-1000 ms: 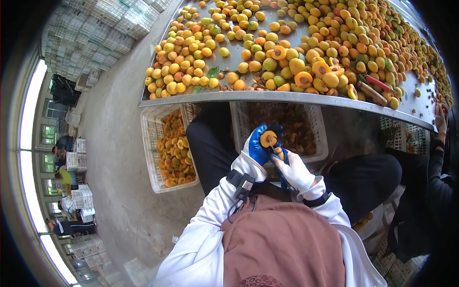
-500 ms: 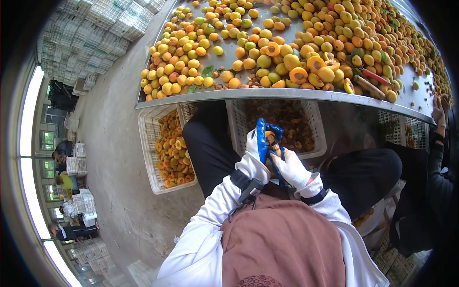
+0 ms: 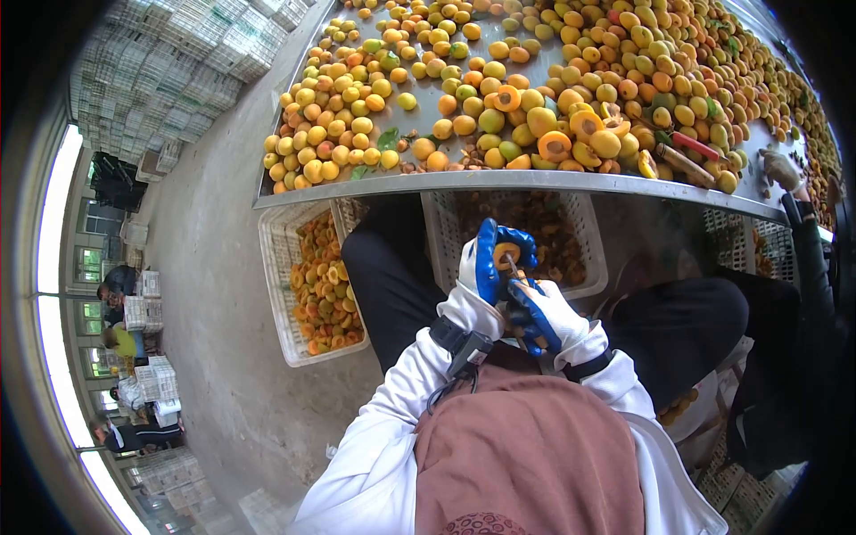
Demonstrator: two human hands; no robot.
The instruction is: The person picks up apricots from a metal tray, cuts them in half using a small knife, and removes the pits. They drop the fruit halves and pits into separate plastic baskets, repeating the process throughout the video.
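My left hand (image 3: 489,260), in a white glove with blue coated fingers, is closed around a cut apricot (image 3: 506,253), its orange inside facing up. My right hand (image 3: 546,316), gloved the same way, grips a thin knife-like tool (image 3: 512,266). Its narrow metal tip is at the cut face of the apricot, and the fingers hide most of its handle. Both hands are close together above my lap, just short of a white crate (image 3: 599,267) that holds dark apricot scraps.
Many apricots (image 3: 321,134), some halved, lie on the metal table (image 3: 401,185). A red-handled tool (image 3: 695,145) and a wooden-handled one (image 3: 685,164) rest among them. A crate of apricot halves (image 3: 290,330) stands on the floor at left. A co-worker's gloved hand (image 3: 781,169) is at right.
My right hand has turned, showing more of its blue fingers, and the tool's metal tip now shows at the apricot. The co-worker's hand has moved left over the table.
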